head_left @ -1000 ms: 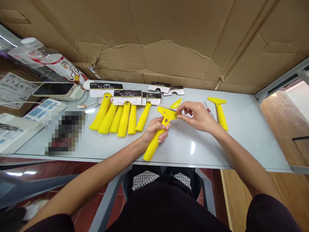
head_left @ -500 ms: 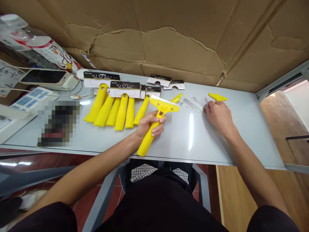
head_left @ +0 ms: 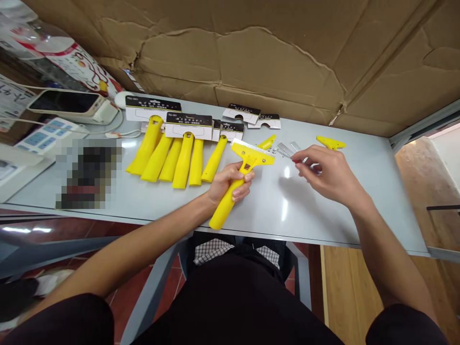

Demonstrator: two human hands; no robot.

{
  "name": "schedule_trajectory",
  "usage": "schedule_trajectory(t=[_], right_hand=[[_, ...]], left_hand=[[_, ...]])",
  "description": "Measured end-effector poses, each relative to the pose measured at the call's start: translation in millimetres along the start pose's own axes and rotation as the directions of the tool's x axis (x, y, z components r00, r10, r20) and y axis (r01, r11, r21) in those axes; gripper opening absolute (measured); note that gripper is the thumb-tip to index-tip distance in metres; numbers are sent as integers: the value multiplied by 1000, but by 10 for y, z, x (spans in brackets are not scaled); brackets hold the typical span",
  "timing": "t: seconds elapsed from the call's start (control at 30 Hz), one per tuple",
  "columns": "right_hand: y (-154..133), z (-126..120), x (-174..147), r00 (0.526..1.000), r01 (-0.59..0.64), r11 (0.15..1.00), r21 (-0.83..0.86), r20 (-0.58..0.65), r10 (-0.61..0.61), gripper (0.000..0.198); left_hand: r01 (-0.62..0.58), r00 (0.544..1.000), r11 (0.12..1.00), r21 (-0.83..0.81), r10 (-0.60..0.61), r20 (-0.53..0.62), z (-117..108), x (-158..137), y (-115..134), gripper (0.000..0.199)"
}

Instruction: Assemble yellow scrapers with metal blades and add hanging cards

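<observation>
My left hand (head_left: 232, 184) is wrapped round the handle of a yellow scraper (head_left: 224, 206), tilted with its head away from me. A metal blade (head_left: 247, 146) lies along the top of that head, and screws show in the yellow part. My right hand (head_left: 327, 172) is raised to the right of the scraper head, thumb and fingers pinching a small screwdriver (head_left: 296, 161); only a red bit shows clearly, the rest is mostly hidden. Beyond the fingertips lie loose metal blades (head_left: 285, 148), tiny screws (head_left: 274, 151) and a yellow head piece (head_left: 267, 142).
Several yellow handles (head_left: 181, 165) with black-and-white cards (head_left: 189, 125) lie to the left. Two cards (head_left: 241, 114) lie at the back, another yellow head piece (head_left: 330, 143) at the right. A phone (head_left: 66, 103), power strip (head_left: 46, 136) and bottles (head_left: 77, 62) crowd the left end; cardboard (head_left: 251, 57) stands behind.
My right hand has lifted off the table near the right yellow piece and come left with the screwdriver, toward the scraper head. My left hand keeps its hold on the scraper.
</observation>
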State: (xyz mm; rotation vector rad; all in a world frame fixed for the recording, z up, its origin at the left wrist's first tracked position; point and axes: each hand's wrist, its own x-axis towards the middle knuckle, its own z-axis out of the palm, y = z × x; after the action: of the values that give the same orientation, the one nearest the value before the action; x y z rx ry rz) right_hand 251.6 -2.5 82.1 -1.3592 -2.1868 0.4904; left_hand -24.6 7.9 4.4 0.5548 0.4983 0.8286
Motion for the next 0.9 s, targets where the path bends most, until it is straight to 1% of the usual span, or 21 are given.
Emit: schedule_trajectory(t=[0.1,0.2,0.37,0.6,0.9], right_hand=[[-86,4,6,994,96,995,-8,51,-96,20],[-80,22,21,989,139,990,-22,57,-138,20],[-61,32,65,986,146,989,-40,87,-142,21],[-55,35,119,983,170,982,-80,79,-163,22],[-47,12,142,976,216,967,-134,73,-208,25]], left_hand=[[-8,1000,1000,1,8,-9,0,1,-3,32],[-17,1000,1000,14,17,-6,5,2,-4,31],[-40,999,999,31,41,-21,25,20,-14,29],[-34,999,998,46,35,-19,23,40,-10,27],[-62,998,997,53,62,0,-17,64,-16,26]])
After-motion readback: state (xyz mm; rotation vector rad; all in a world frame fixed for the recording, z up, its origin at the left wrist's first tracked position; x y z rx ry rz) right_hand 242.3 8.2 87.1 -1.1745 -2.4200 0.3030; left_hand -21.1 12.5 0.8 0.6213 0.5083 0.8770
